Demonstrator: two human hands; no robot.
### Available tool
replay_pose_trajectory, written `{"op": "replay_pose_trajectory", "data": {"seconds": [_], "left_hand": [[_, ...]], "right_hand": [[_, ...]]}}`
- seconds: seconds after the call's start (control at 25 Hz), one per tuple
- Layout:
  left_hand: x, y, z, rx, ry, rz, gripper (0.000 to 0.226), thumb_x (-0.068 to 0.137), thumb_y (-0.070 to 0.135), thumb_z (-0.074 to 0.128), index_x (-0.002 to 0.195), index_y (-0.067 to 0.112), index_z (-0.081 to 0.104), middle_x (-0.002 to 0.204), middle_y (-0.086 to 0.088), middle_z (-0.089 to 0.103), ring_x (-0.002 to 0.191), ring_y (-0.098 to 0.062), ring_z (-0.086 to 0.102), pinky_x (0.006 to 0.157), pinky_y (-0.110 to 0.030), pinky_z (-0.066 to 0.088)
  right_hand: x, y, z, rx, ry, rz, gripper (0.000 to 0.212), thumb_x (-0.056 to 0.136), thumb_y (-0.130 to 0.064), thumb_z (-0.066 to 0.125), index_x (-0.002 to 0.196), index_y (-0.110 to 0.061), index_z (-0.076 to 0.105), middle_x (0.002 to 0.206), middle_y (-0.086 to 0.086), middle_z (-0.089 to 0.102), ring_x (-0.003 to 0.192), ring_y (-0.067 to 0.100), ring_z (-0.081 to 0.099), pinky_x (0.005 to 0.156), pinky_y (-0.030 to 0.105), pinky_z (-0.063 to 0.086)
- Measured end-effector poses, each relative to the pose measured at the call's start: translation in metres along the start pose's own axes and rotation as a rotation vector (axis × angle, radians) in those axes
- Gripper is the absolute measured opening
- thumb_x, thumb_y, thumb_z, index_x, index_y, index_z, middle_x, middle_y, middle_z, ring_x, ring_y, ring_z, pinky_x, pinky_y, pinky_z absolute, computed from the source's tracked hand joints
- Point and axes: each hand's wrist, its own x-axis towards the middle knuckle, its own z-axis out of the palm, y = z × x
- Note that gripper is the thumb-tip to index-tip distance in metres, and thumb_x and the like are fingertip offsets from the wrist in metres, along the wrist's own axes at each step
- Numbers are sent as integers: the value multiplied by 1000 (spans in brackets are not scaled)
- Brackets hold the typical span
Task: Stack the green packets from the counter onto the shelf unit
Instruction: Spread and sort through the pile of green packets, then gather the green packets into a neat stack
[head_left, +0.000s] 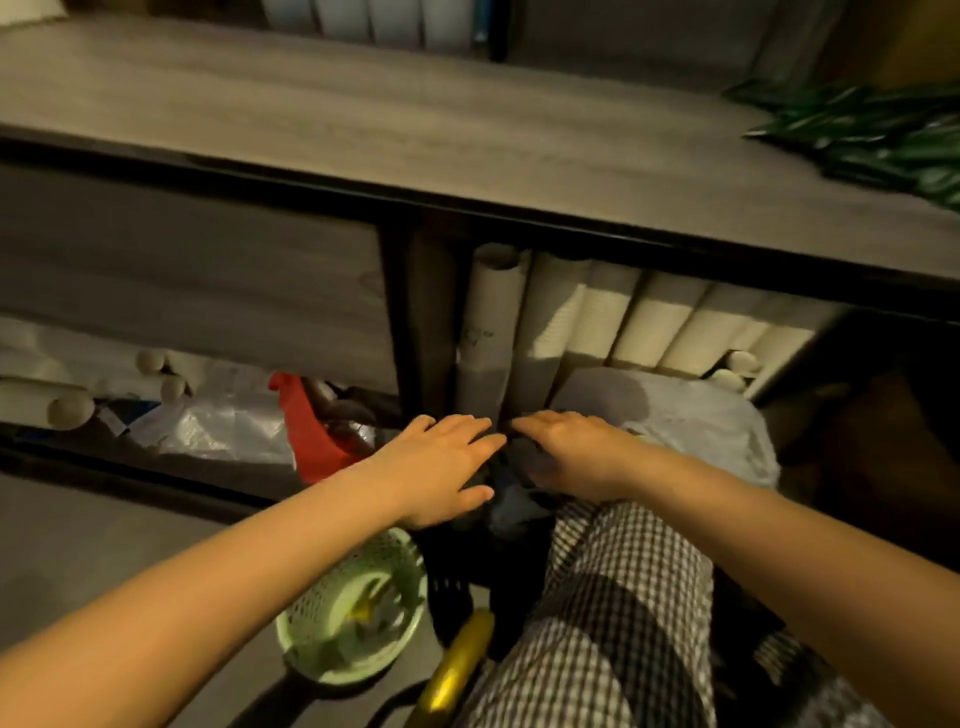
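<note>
Both hands are low and close together, palms down, fingertips nearly meeting over a dark, blurred bundle. The left hand (441, 462) has its fingers stretched and slightly spread and grips nothing. The right hand (566, 441) also lies flat with relaxed fingers, and nothing shows in its grasp, though what lies beneath its palm is too dark to make out. The green packets (872, 140) lie in a loose heap well away from both hands, far up and off to the right, on the grey wood-grain worktop (415, 130) near its right end, touched by neither hand. Just beyond the fingertips, under the worktop's dark edge, an open shelf compartment (410, 312) holds white tubes (519, 312) standing upright side by side. Right of the right hand sits a pale plastic bag (701, 426). Left of the left hand a red item (306, 431) leans beside crumpled clear plastic (223, 426), with pale rolls (67, 405) lying further left below a grey panel (182, 291). Nearer the person, under the left forearm, is a light green perforated basket (353, 613), beside it a yellow object (462, 660), and under the right forearm checked fabric (613, 597).
</note>
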Motion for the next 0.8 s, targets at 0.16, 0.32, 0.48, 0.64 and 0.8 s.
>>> {"op": "replay_pose_trajectory", "data": {"seconds": [0.16, 0.32, 0.48, 0.64, 0.8], "left_hand": [[8, 50, -60, 62, 96, 151, 66, 98, 47, 36, 152, 26, 6, 160, 2, 6, 146, -16, 10, 115, -36, 15], [14, 102, -115, 150, 209, 308, 64, 97, 49, 35, 151, 27, 9, 159, 4, 11, 144, -15, 16, 113, -34, 18], [24, 143, -165, 183, 306, 434, 62, 96, 49, 37, 150, 29, 14, 156, 7, 18, 142, -13, 20, 112, -33, 23], [42, 178, -211, 143, 345, 545, 58, 96, 49, 40, 147, 27, 24, 151, 7, 30, 135, -11, 30, 110, -31, 29], [69, 210, -244, 94, 339, 607, 54, 96, 47, 41, 146, 29, 27, 150, 9, 29, 137, -10, 26, 112, -29, 25]], "right_hand": [[-73, 35, -30, -16, 155, 97, 65, 92, -30, 54, 148, -17, 24, 150, 6, 31, 135, 26, 35, 107, 40, 35], [-151, 62, -61, -17, 223, 234, 63, 93, -28, 54, 148, -19, 24, 151, 1, 30, 134, 21, 36, 108, 36, 35], [-218, 80, -91, -28, 294, 363, 60, 94, -29, 53, 147, -22, 26, 151, -2, 31, 132, 18, 40, 105, 31, 38], [-269, 104, -116, -32, 368, 479, 55, 93, -31, 54, 144, -26, 33, 141, -1, 45, 127, 20, 46, 102, 37, 41], [-304, 132, -137, -41, 415, 572, 54, 94, -29, 54, 144, -22, 34, 143, 1, 43, 128, 19, 44, 103, 30, 37]]}}
